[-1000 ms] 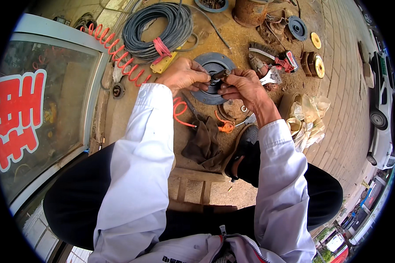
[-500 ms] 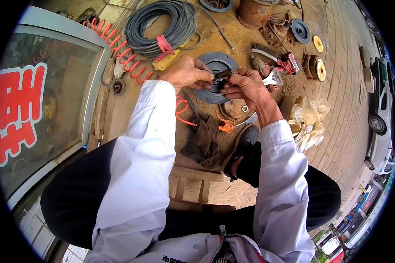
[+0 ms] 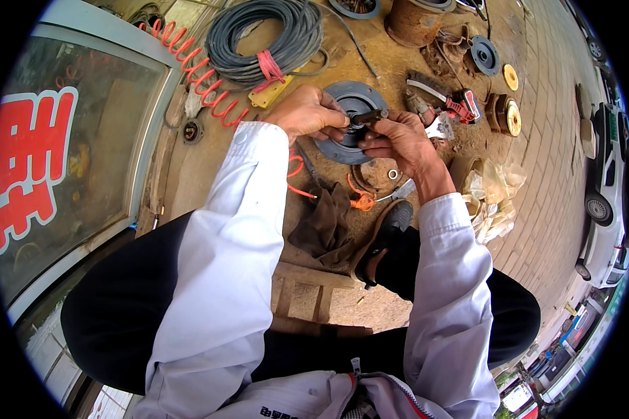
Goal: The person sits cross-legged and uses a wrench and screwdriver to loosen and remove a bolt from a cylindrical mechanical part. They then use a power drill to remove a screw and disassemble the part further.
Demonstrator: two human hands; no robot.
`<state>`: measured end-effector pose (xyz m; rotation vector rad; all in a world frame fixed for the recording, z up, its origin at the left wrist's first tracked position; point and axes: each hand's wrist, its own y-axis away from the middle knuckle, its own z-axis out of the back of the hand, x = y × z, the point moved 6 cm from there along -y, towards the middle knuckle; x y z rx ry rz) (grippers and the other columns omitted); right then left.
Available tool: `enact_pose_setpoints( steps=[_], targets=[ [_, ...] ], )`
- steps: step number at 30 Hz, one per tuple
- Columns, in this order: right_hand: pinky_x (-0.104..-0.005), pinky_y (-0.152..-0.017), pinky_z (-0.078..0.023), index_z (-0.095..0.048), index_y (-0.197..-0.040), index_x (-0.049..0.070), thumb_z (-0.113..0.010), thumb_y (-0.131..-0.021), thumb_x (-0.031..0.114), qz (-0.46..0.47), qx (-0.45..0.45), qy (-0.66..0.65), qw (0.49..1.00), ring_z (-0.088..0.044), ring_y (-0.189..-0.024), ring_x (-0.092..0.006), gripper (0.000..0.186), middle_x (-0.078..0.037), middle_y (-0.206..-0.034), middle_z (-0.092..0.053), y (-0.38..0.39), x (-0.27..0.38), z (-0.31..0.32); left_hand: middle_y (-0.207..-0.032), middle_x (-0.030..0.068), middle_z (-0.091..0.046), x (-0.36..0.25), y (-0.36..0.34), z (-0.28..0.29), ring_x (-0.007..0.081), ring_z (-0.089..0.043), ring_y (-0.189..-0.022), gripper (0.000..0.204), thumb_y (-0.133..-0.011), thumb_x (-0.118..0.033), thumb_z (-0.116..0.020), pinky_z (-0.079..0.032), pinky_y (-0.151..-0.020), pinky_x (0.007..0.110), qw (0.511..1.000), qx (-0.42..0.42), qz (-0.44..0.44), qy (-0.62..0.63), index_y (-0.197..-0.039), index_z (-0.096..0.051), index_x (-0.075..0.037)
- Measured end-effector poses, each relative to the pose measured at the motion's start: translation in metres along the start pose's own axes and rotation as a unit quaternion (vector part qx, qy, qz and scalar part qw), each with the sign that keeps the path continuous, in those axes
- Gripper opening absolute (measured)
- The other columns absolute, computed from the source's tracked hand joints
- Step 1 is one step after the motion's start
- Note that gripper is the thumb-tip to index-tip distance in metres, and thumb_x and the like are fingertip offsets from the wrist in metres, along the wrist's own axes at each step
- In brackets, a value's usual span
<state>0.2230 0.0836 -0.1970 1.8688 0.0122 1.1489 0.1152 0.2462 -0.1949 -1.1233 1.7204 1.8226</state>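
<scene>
Between my hands is a small dark metal shaft (image 3: 372, 116), raised over a round grey flanged disc (image 3: 353, 91) that lies on the ground. My right hand (image 3: 403, 143) pinches the shaft between thumb and fingers. At the shaft's other end, my left hand (image 3: 310, 114) has thumb and forefinger pressed together; whatever small part sits in that pinch is mostly hidden by the fingers. Just below the disc stands a rusty round part (image 3: 376, 174), with a small metal ring (image 3: 393, 174) by its edge.
Coiled black hose (image 3: 225, 59) and a red spiral air hose (image 3: 197, 77) lie at the far left. A red-and-black power tool (image 3: 463, 106), a wire brush (image 3: 424, 85) and a rusty pot (image 3: 407, 26) are right and beyond. A brown cloth (image 3: 323, 225) lies nearer, beside my shoe (image 3: 391, 225).
The view has shifted slightly, so the surroundings sit a little further right. Both hands keep their pinching grips, and the shaft has tilted a little.
</scene>
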Motion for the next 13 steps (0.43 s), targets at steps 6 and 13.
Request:
enact_pose_setpoints(
  steps=[6, 13],
  targets=[
    [-0.0323, -0.06, -0.063, -0.068, -0.095, -0.003, -0.065, -0.091, 0.011, 0.002, 0.001, 0.012, 1.0, -0.076, -0.072, -0.0249, 0.015, -0.013, -0.083, -0.072, -0.0034, -0.0006, 0.0004, -0.085, 0.0098, -0.076, 0.0013, -0.0015, -0.0009, 0.0176, -0.074, -0.072, 0.021, -0.083, -0.015, -0.076, -0.054, -0.065, 0.029, 1.0, -0.015, -0.007, -0.004, -0.097, -0.07, 0.001],
    [-0.0328, -0.058, -0.063, -0.068, -0.095, -0.004, -0.065, -0.091, 0.009, 0.012, 0.007, -0.007, 1.0, -0.075, -0.069, -0.0259, 0.014, -0.013, -0.08, -0.072, -0.0043, -0.0005, -0.0014, -0.085, 0.0093, -0.076, 0.001, -0.001, -0.0005, 0.0179, -0.075, -0.073, 0.023, -0.083, -0.016, -0.075, -0.055, -0.066, 0.03, 1.0, -0.01, 0.0, 0.001, -0.098, -0.07, 0.0]
  ],
)
